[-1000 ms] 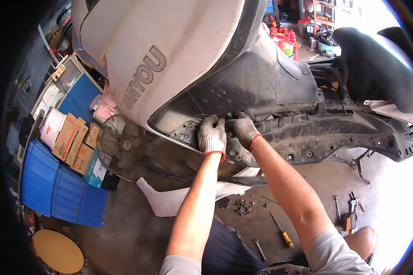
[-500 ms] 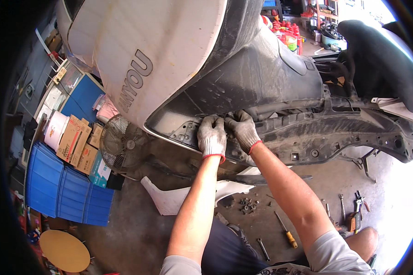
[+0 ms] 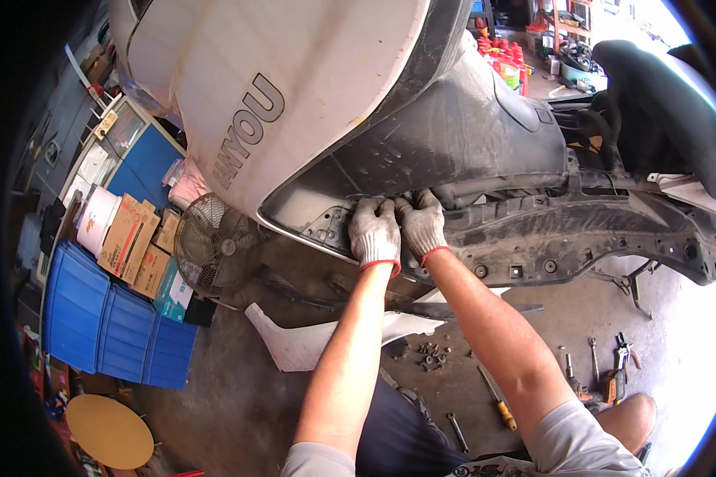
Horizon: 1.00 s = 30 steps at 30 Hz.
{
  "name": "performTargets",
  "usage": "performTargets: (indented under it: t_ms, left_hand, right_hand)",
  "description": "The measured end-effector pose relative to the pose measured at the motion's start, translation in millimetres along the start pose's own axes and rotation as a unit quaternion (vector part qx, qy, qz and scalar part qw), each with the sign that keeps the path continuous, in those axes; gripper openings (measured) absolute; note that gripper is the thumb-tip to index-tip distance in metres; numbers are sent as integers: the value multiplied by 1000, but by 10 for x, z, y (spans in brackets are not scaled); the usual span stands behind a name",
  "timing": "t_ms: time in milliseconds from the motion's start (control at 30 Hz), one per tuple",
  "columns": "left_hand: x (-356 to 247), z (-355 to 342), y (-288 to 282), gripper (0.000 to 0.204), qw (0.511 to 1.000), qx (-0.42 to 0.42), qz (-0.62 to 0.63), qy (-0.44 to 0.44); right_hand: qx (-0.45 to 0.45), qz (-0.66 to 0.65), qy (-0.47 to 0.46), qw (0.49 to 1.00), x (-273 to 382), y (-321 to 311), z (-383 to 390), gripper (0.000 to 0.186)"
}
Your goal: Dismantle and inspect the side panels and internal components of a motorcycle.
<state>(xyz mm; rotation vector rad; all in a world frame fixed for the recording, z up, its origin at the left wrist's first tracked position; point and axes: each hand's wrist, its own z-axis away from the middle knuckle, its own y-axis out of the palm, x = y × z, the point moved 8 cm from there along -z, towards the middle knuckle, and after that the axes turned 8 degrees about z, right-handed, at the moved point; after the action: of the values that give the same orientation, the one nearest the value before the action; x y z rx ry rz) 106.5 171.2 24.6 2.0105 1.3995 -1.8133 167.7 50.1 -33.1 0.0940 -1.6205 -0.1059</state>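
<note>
Our right hand (image 3: 422, 226) has shifted left toward our left hand (image 3: 375, 233) at the dark panel (image 3: 469, 143); we cannot tell their grip.

My left hand (image 3: 374, 230) and right hand (image 3: 424, 225), both in soiled pale knit gloves (image 3: 378, 245) with red-edged cuffs, lay side by side at the lower edge of the scooter's black inner panel (image 3: 485, 135), near its white front panel (image 3: 294, 63); the fingertips were hidden. On the floor (image 3: 239, 421) below were a loose white panel (image 3: 294, 340), small dark fasteners (image 3: 432, 358), a yellow-handled screwdriver (image 3: 507, 415) and a wrench (image 3: 457, 433), while a round fan (image 3: 215, 246) stood to my left beside brown cartons (image 3: 127, 238).
</note>
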Motion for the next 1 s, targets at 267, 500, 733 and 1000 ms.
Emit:
performTargets:
  t_ms: [267,500,733,1000]
  left_hand:
    - [-92,15,-6,29,999,5,-30,-15]
    - [-72,9,-13,33,1000,-7,-7,-11]
    - [-62,10,-11,31,1000,-5,-11,21]
    - [-31,44,35,26,999,14,-19,43]
  right_hand:
    - [-44,114,-54,991,68,-24,-34,25]
    - [-39,139,-28,989,122,-54,-9,25]
    - [-16,76,7,997,10,-73,-36,24]
    - [57,-17,-35,998,-74,-132,71,34]
